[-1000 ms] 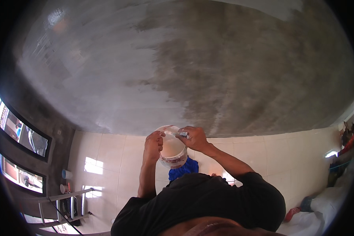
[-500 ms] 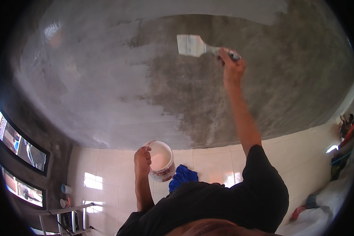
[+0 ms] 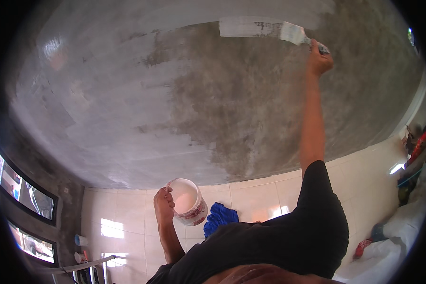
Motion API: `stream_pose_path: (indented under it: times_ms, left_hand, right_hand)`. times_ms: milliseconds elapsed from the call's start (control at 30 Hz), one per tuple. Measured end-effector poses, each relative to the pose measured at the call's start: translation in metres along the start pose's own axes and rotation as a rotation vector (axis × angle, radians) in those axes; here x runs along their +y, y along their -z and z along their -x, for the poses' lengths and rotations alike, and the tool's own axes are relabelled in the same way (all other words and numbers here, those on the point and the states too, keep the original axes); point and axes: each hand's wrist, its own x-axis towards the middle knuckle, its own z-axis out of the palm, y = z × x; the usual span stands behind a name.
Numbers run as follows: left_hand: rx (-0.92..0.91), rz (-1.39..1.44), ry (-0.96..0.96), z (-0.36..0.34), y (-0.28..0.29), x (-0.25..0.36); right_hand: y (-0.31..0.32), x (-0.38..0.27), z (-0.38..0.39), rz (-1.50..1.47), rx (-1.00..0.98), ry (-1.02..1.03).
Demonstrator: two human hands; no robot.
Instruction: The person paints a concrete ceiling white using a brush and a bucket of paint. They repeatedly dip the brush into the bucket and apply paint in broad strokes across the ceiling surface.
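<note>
My right hand [image 3: 320, 60] grips the handle of a wide paintbrush [image 3: 293, 33] whose white-coated bristles touch the grey wall [image 3: 251, 104]. From the bristles a wet whitish stroke [image 3: 241, 27] runs to the left across the upper wall. Low on the left, my left hand [image 3: 164, 204] holds a white bucket [image 3: 190, 217] by its rim, tilted a little, with pale paint [image 3: 184, 200] inside. The wall's left part wears a lighter grey coat; its middle and right are darker and mottled.
A crumpled blue cloth [image 3: 221, 218] lies on the glossy tiled floor [image 3: 132, 208] beside the bucket. A metal ladder [image 3: 92, 262] stands at the lower left, near dark-framed windows [image 3: 26, 194]. White sheeting [image 3: 378, 260] and assorted items are heaped on the right.
My right hand has carried the brush up and to the right, laying a fresh whitish stroke on the wall. The bucket appears slightly lower and further left, still in my left hand.
</note>
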Motion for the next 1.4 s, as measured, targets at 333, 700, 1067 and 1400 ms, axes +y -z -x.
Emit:
stream_pose_path:
  times_ms: [333,700,1067,1400]
  left_hand:
    - [-0.049,-0.004,0.035,-0.009,0.001,-0.011]
    - [0.044,-0.042,0.008,-0.004,0.004,-0.011]
    - [0.128,0.021,-0.040,0.005,0.007,-0.002]
    - [0.101,0.041,0.034,0.001,0.008,-0.018]
  right_hand:
    - [-0.080,-0.051,0.119,0.256,0.013,0.656]
    - [-0.163,-0.195,0.287,-0.379,-0.404,0.395]
    - [-0.113,-0.082,0.129,-0.156,-0.293,0.231]
    - [-0.086,-0.024,0.094,0.353,0.008,0.542]
